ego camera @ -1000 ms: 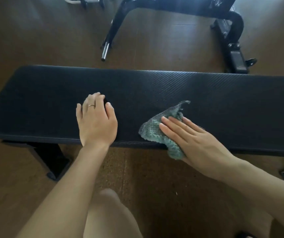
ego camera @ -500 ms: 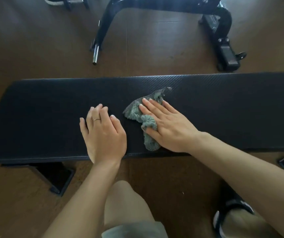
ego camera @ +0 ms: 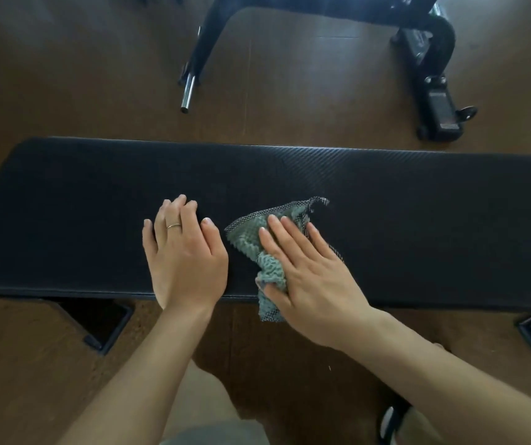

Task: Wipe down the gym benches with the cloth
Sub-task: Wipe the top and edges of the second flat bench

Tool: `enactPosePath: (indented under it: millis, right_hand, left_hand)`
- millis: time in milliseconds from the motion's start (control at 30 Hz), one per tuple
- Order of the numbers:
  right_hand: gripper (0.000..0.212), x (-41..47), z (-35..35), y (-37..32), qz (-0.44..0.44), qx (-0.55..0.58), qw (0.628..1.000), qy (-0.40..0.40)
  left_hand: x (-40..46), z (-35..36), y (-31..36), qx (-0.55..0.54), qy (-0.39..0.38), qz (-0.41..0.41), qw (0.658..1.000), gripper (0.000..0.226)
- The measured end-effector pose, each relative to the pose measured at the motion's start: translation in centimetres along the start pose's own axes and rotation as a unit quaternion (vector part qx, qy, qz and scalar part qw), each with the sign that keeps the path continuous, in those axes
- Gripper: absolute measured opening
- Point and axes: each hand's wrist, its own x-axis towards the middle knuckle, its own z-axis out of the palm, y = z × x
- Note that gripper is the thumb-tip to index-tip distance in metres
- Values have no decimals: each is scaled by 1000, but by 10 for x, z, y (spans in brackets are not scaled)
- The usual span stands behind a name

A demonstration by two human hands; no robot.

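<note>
Black padded worktop [ego camera: 418, 220] across frame. Left hand [ego camera: 185, 255] flat on it w/ ring [ego camera: 173, 225]. Right hand [ego camera: 309, 268] presses crumpled green cloth [ego camera: 251, 242] just beside, fingers straight. Black equip. frame [ego camera: 431, 59] on wood floor [ego camera: 65, 75] behind.

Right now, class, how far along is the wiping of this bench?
Done: cannot be judged; no wiped patch shows. In hand: the right hand presses a crumpled green cloth flat mid-pad on the long black padded bench; the left hand rests beside it. Left: both bench ends.
</note>
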Motion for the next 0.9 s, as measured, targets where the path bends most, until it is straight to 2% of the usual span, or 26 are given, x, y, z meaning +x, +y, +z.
enactPosePath:
  millis: [133,300,400,500,633,767,900]
  right_hand:
    - [71,51,-15,32,-10,-21,1000,16]
    - [70,143,-38,56,92,1,996,-7]
    - [70,129,-34,47,84,7,996,1]
    - [71,70,-19,30,64,2,998,20]
    - [72,10,-7,22,11,-2,1000,-6]
    - [70,40,-18,46,-13,-15,1000,2]
    - [68,107,-37,74,38,-13,999,19]
  left_hand:
    - [1,-1,0,-12,-3,-10,1000,38]
    - [2,-3,-1,-19,0,-11,1000,33]
    - [1,-4,1,-20,-2,-22,1000,34]
    - [0,-4,2,-18,-6,-21,1000,34]
    - [1,-3,1,-14,-4,-19,1000,33]
    - [1,-3,2,-16,-3,-16,1000,31]
    - [1,-5,1,-19,2,-18,1000,32]
